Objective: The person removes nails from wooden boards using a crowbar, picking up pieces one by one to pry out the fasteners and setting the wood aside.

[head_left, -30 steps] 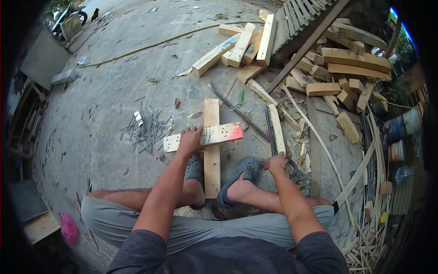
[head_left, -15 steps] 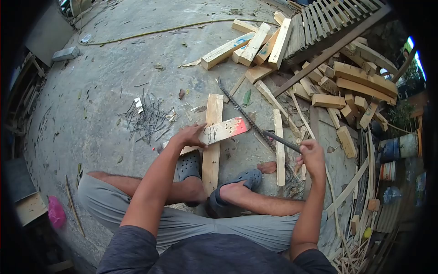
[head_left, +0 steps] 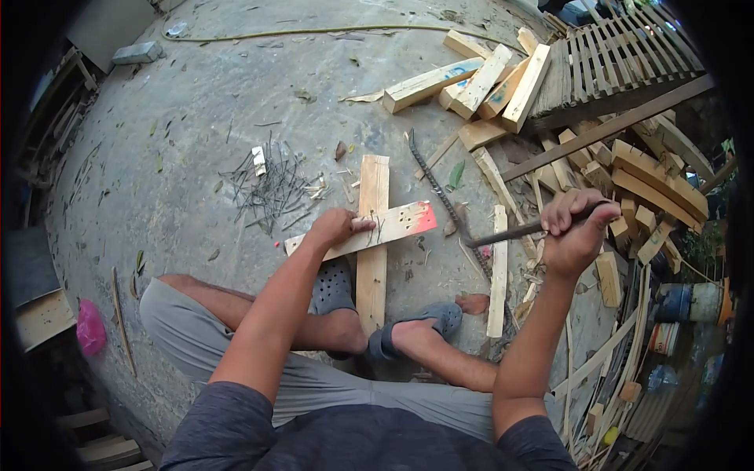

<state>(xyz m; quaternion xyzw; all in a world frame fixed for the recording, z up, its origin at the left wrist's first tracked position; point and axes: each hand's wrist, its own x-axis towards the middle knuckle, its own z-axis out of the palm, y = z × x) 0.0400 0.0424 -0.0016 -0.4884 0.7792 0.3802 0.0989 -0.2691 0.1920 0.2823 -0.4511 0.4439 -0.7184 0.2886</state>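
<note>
A short wooden board (head_left: 404,223) with a red-pink painted end, several holes and a thin dark nail-like piece on its face lies across a longer plank (head_left: 372,279). My left hand (head_left: 339,228) is closed on the board's left half, thumb along its top. My right hand (head_left: 572,235) is raised at the right, fingers wrapped round a dark metal bar (head_left: 514,233). The bar's far end overlaps a ribbed steel rod (head_left: 440,192) lying on the ground.
Bent nails (head_left: 271,184) lie heaped at the left. A narrow wood strip (head_left: 498,271) lies at the right of my shoes (head_left: 424,328). Wooden blocks (head_left: 432,85) are piled at the back right beside a slatted pallet (head_left: 620,59). A hose (head_left: 314,31) crosses the far ground.
My right hand has risen and moved right with the metal bar. My left hand has gone from spread over the board to curled on it. The view has shifted slightly.
</note>
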